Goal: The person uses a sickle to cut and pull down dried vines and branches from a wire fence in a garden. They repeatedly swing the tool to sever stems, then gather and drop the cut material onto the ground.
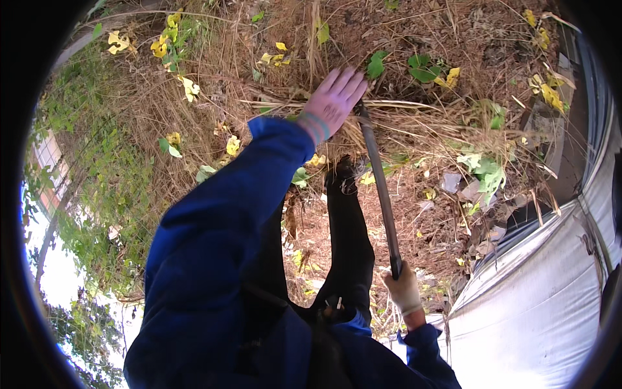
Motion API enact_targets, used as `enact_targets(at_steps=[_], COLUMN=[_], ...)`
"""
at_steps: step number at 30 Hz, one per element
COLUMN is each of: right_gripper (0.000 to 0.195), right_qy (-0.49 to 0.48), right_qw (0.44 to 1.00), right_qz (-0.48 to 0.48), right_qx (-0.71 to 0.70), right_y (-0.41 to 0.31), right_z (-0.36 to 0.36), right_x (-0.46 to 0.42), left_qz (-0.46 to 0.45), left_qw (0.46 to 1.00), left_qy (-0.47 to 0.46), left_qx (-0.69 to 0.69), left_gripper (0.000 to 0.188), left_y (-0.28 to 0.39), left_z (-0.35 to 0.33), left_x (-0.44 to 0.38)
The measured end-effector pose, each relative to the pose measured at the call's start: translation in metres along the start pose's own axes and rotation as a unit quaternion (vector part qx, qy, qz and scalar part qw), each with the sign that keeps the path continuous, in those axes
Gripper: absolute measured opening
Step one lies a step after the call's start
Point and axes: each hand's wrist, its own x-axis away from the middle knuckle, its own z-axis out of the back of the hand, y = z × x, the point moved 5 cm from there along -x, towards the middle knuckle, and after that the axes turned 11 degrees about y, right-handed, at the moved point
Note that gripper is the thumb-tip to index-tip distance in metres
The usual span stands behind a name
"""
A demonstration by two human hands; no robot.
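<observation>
My left hand, in a pale glove with teal bands at the wrist, is stretched out flat over dry grass stalks, fingers extended. Whether it touches them cannot be told. Just beside its fingers is the far end of a long-handled tool's dark pole. The working end of the tool is hidden or too unclear to make out in the grass. Nearer my body, my right hand, in a whitish glove, is closed round the pole's near end. The pole slants past my black-trousered leg.
Dry grass, fallen needles and yellow and green leaves cover the ground. Green climbing plants grow at the left. A white sheet hangs or lies at the right, by dark edging. Broken flat pieces lie near it.
</observation>
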Motion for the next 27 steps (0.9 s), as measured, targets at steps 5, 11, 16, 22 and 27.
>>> enact_targets(at_steps=[5,11,16,22,27], right_gripper=[0.017,0.021,0.026,0.017,0.024], right_qy=[-0.035,0.063,0.101,0.086,0.037], right_qw=[0.99,0.992,0.971,0.928,0.979], right_qz=[-0.099,0.093,0.171,0.115,0.061], right_qx=[-0.094,0.061,0.134,0.344,0.192], right_y=[-0.018,-0.103,-0.181,0.019,0.028], right_z=[0.019,0.038,0.053,0.104,0.121], right_x=[-0.005,-0.129,-0.223,-0.161,-0.061], left_qz=[0.135,0.167,0.154,0.218,0.15], left_qw=[0.892,0.886,0.918,0.892,0.904], left_qy=[-0.367,-0.364,-0.317,-0.322,-0.358], left_qx=[0.227,0.234,0.183,0.232,0.178], left_gripper=[0.09,0.078,0.086,0.111,0.092], left_y=[-0.013,-0.003,0.024,0.06,0.083], left_z=[-0.064,-0.084,-0.067,-0.076,-0.096], left_x=[-0.012,0.014,0.038,0.07,0.067])
